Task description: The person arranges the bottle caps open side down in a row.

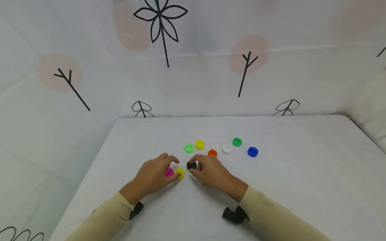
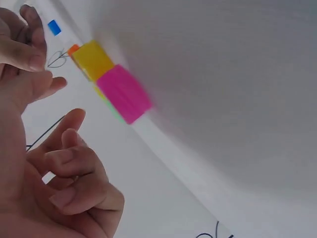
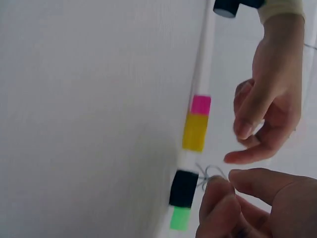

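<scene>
My left hand [image 1: 153, 173] hovers over a magenta bottle cap [image 1: 169, 172] and a yellow bottle cap [image 1: 180, 171], its thumb and index finger spread apart. Those two caps stand side by side on the table in the left wrist view. Just to the right, a black bottle cap [image 1: 191, 166] shows between the thumb and index finger of my right hand [image 1: 213, 171]. Seen from the right wrist, the black cap [image 3: 184, 189] sits on the table, and the loosely bent fingertips are above and apart from it.
Behind the hands lie a light green cap [image 1: 188, 148], another yellow cap [image 1: 199, 144], an orange cap [image 1: 212, 153], a white cap [image 1: 227, 149], a green cap [image 1: 237, 142] and a blue cap [image 1: 253, 151]. A patterned white cloth [image 1: 193, 83] hangs behind the white table [image 1: 301, 174].
</scene>
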### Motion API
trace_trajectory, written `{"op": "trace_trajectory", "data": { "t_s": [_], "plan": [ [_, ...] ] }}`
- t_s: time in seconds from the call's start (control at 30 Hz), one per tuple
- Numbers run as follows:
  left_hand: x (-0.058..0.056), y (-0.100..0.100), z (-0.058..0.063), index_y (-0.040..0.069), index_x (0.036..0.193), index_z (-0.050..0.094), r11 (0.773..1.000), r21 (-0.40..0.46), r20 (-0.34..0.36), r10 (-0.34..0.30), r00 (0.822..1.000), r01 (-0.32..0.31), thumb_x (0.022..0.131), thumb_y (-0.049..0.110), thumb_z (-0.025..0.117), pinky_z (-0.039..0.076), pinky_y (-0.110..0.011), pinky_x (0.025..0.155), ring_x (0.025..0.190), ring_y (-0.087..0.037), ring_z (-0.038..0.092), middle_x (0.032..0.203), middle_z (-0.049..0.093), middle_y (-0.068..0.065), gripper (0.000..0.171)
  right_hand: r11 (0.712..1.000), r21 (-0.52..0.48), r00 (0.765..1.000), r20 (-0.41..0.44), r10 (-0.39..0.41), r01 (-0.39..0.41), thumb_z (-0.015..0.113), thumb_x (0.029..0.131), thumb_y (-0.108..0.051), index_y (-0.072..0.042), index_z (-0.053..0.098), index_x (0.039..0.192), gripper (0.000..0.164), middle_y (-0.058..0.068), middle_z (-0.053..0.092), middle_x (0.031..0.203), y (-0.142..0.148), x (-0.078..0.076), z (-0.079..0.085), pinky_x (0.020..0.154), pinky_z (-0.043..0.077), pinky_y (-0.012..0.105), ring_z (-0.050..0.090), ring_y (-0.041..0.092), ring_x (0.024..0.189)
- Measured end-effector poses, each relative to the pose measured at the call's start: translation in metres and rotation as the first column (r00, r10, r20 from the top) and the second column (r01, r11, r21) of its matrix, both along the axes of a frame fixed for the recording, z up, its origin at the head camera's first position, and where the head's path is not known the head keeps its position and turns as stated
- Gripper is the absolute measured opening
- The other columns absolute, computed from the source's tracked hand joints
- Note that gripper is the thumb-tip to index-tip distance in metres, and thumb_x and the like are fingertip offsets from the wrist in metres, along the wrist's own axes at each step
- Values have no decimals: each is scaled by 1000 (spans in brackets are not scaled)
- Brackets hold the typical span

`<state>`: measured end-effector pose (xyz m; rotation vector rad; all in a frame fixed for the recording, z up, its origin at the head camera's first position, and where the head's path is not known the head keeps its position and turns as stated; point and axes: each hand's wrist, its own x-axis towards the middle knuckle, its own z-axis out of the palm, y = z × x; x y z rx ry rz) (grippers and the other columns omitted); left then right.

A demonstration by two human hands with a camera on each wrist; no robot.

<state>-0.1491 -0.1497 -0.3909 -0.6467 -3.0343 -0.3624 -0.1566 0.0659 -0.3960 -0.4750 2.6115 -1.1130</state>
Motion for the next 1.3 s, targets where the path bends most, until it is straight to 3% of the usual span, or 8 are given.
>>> {"op": "trace_trajectory", "data": {
  "t_s": [0.07,0.17,0.3,0.6,0.8,1.03,1.3],
  "plan": [
    [-1,5,2,22,113,70,998,55,-52,-8,999,11,84,42,79,46,-20,57,67,-6,53,91,63,4,36,1000,-9,999,-45,-30,30,75,90,-18,-11,68,116,27,-3,62,67,7,-3,0,48,48,24,56,12,45],
    [-3,15,1,19,109,72,994,105,-126,-29,992,43,85,37,78,47,-25,66,71,-8,59,91,64,3,30,998,-24,995,-85,-52,51,75,90,-15,-9,69,113,24,-2,63,68,13,-9,-1,48,47,24,56,11,45],
    [-7,29,0,18,108,72,992,116,-159,-39,986,57,85,35,78,45,-37,76,85,-15,64,93,68,2,30,998,-25,997,-55,-52,51,74,90,-14,-7,68,114,26,-1,62,71,17,-15,-5,47,46,24,55,11,46],
    [-11,45,-1,18,109,72,996,75,-36,44,998,-41,84,35,80,46,-42,79,88,-18,66,94,70,2,31,998,-51,1000,18,-25,26,75,89,-13,-7,70,113,25,1,62,75,18,-22,-12,47,48,24,56,11,47],
    [-9,46,-6,15,108,72,995,79,9,62,998,-63,83,31,81,47,-41,77,87,-17,66,91,70,2,31,998,-70,999,39,-3,5,74,89,-11,-7,70,112,23,0,62,75,20,-18,-17,46,47,24,54,10,46],
    [-9,47,-8,14,107,73,997,77,7,32,999,-33,83,29,82,49,-38,74,83,-17,64,88,73,3,30,999,-40,997,-82,12,-16,77,86,-8,-7,73,105,19,-4,62,71,18,-16,-21,53,45,21,53,8,58],
    [-9,46,-7,12,105,74,996,84,11,33,999,-33,82,25,83,49,-38,73,80,-17,62,86,73,2,27,999,-34,994,-111,0,-3,77,85,-8,-7,74,104,19,-5,61,70,15,-14,-24,56,44,20,53,10,65]
  ]
}}
